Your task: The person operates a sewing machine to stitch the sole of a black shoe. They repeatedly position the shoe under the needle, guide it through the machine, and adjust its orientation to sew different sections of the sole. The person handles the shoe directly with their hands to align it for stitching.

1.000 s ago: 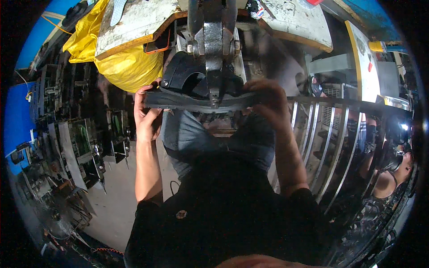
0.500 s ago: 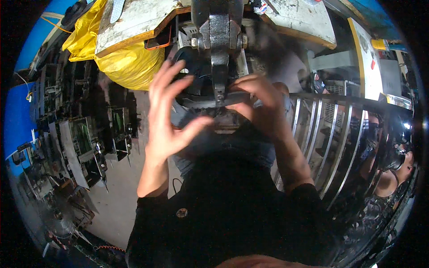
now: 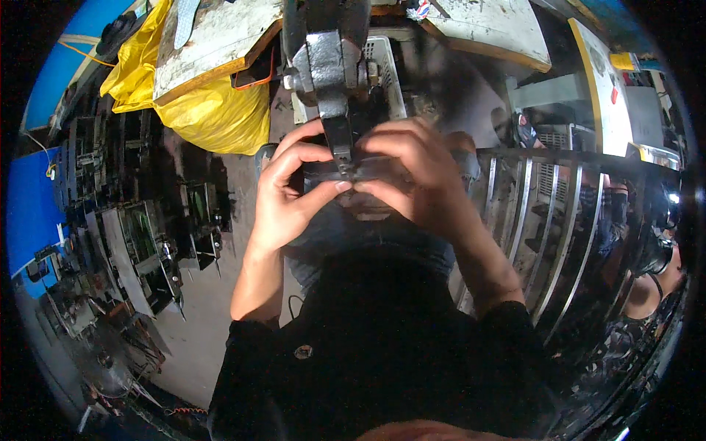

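Observation:
A black metal machine arm (image 3: 323,66) comes down from the top of the view, and its narrow tip ends between my hands. Under the tip lies a dark piece (image 3: 386,169), possibly part of a shoe; its exact kind cannot be made out. My left hand (image 3: 282,195) grips its left side, with the thumb along the near edge and the fingers curled over the far side. On the right, my right hand (image 3: 423,165) pinches the same piece between thumb and fingers. Both thumb tips nearly meet just below the machine's tip.
A full yellow bag (image 3: 220,114) hangs under a worn white table (image 3: 213,44) at far left. Behind the machine stands a white plastic basket (image 3: 390,70). A metal-barred rack (image 3: 548,235) runs along my right, with another person (image 3: 651,287) beyond. Dark metal frames (image 3: 140,250) stand left.
Both hands have come inward and closed on the dark piece. The left hand was spread open beside it. In the picture, the machine arm sits farther left.

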A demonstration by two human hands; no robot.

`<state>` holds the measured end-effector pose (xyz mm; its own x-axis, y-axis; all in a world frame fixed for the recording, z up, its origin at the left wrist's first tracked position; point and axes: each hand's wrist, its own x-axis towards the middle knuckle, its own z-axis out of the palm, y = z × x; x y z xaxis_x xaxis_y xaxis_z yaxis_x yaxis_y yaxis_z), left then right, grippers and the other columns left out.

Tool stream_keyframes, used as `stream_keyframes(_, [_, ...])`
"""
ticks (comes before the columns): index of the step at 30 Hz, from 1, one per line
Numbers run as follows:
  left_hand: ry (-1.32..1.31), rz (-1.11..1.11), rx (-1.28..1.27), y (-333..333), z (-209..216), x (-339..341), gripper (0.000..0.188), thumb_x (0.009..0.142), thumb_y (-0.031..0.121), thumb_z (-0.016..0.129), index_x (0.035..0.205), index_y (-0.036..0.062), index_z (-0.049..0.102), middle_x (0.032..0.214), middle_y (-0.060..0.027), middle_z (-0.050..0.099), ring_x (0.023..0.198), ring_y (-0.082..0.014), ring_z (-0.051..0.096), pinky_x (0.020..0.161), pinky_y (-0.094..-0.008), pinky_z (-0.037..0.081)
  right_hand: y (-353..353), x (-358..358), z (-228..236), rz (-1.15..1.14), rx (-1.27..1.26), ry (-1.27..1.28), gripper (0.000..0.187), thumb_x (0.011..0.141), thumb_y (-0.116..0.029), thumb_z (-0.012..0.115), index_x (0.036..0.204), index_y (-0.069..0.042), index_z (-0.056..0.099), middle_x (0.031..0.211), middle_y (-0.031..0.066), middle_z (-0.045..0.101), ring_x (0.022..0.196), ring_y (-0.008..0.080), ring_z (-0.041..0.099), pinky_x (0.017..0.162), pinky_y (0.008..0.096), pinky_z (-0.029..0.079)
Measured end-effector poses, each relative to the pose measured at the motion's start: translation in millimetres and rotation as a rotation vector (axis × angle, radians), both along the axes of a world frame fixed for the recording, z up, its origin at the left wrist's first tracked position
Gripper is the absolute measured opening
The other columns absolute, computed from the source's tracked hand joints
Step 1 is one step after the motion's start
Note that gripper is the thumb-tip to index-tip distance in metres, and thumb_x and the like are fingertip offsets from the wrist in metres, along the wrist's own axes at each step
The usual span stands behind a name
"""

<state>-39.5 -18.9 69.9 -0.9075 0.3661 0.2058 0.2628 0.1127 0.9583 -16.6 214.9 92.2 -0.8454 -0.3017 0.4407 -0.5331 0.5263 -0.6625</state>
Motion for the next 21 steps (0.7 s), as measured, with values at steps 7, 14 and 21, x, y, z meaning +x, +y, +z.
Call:
stream_keyframes(7, [-0.255, -0.044, 0.209, 18, 8, 7, 0.039, 0.068, -0.007, 0.087, 0.101, 0.0028, 0.069, 0.138, -0.0163, 0.059, 0.13, -0.0261, 0.056, 0.105, -0.037, 0.046, 21, 23, -117, -0.187, -0.485, -0.692, 0.093, 0.073, -0.015, 0.091, 0.15, -0.003, 0.039, 0.148, 0.0183, 0.05, 0.136, 0.0296, 0.052, 0.115, 0.042, 0.04])
stream_keyframes(14, [-0.319, -0.033, 0.14, 26, 18, 9, 0.043, 0.065, -0.001, 0.091, 0.104, 0.0011, 0.071, 0.14, -0.0148, 0.059, 0.13, -0.0254, 0.056, 0.105, -0.0366, 0.047, -4, 15, -116, -0.113, -0.675, -0.587, 0.084, 0.077, -0.003, 0.085, 0.148, -0.004, 0.041, 0.148, 0.0164, 0.05, 0.137, 0.0246, 0.05, 0.115, 0.0387, 0.041])
stream_keyframes(21, [-0.226, -0.003, 0.098, 30, 15, 1, 0.05, 0.063, 0.005, 0.095, 0.107, 0.0005, 0.071, 0.14, -0.0135, 0.059, 0.127, -0.0235, 0.057, 0.102, -0.0356, 0.048, -15, 4, -147, -0.141, -0.563, -0.389, 0.078, 0.082, -0.001, 0.08, 0.149, -0.006, 0.04, 0.143, 0.0137, 0.048, 0.134, 0.0268, 0.051, 0.113, 0.0374, 0.041])
